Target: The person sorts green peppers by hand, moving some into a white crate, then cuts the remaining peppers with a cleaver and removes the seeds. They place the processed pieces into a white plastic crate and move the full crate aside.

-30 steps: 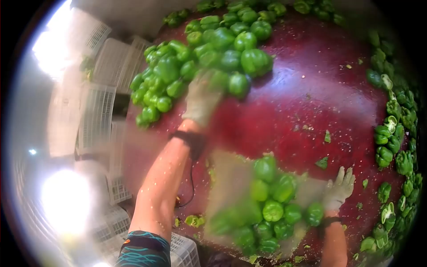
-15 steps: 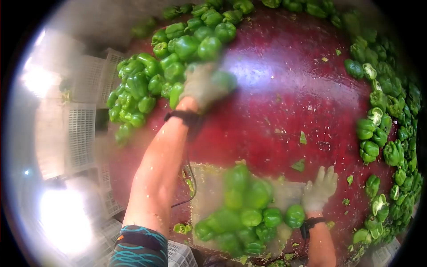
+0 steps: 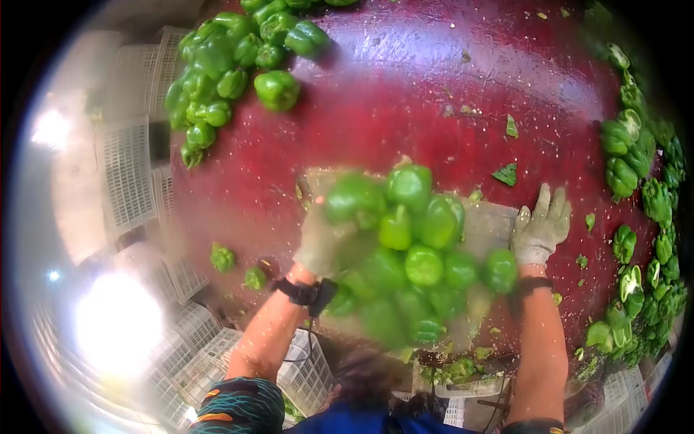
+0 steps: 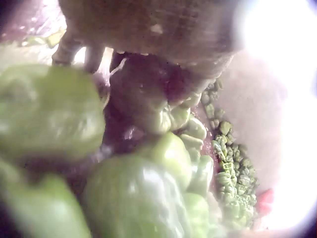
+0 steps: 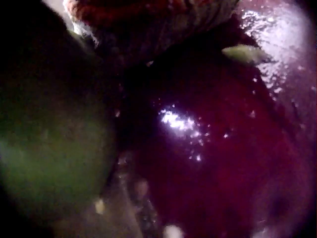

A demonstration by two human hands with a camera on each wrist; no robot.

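Note:
My gloved left hand [image 3: 322,239], blurred in the head view, is against the left side of a heap of green bell peppers [image 3: 423,265]. Peppers hide most of its fingers. From the left wrist, the dirty glove arches over a shaded pepper [image 4: 143,96], with a large green pepper [image 4: 47,111] close by; I cannot tell whether the hand grips one. The heap sits on a pale flat board [image 3: 491,223]. Beyond the board's right end my gloved right hand [image 3: 541,226] rests on the red table, fingers straight and spread. A single pepper [image 3: 499,271] lies near that wrist.
More whole peppers [image 3: 217,65] are piled at the table's far left. Whole and cut peppers [image 3: 625,155] line the right edge. Scraps, including a green piece [image 3: 505,174], dot the red table [image 3: 434,137]. White plastic crates [image 3: 126,170] stand left of it.
My left hand has come back from the far-left pile to the heap on the board, and peppers now lie beside it there. The right hand stays beside the board. The view has shifted.

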